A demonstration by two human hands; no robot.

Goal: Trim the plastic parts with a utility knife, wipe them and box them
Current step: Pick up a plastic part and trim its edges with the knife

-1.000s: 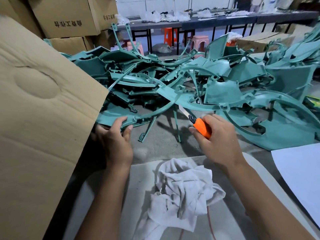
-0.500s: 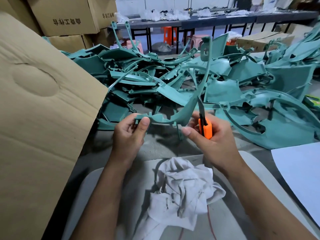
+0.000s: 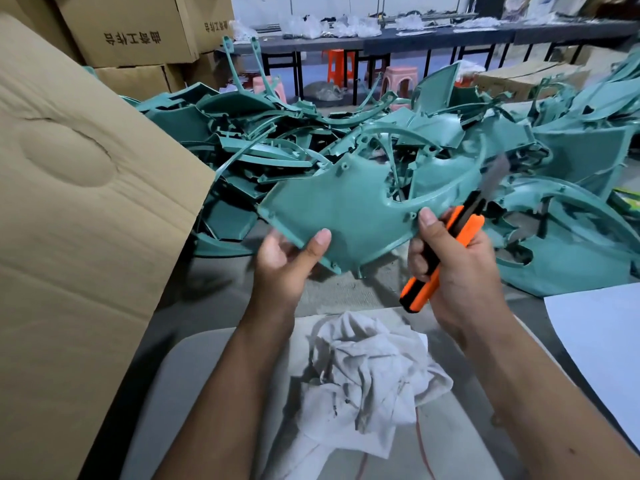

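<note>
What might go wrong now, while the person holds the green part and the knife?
The blade is extended while the right hand grips the utility knife, and its thumb presses the teal part; a slip could cut it. The left hand pinches only the part's lower edge, so the part may twist during trimming.

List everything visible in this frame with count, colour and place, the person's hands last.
held plastic part: one, teal, raised above the bench, centre
pile of plastic parts: many, teal, across the bench behind
utility knife: one, orange and black, blade out, right of the held part
rag: one, white, stained, crumpled on the grey board nearest the camera
cardboard flap: one, brown, left foreground
cardboard boxes: several, brown, stacked top left
white sheet: one, right edge
stools: orange and pink, in the background
left hand: grips the held part's lower edge
right hand: grips the knife
</note>
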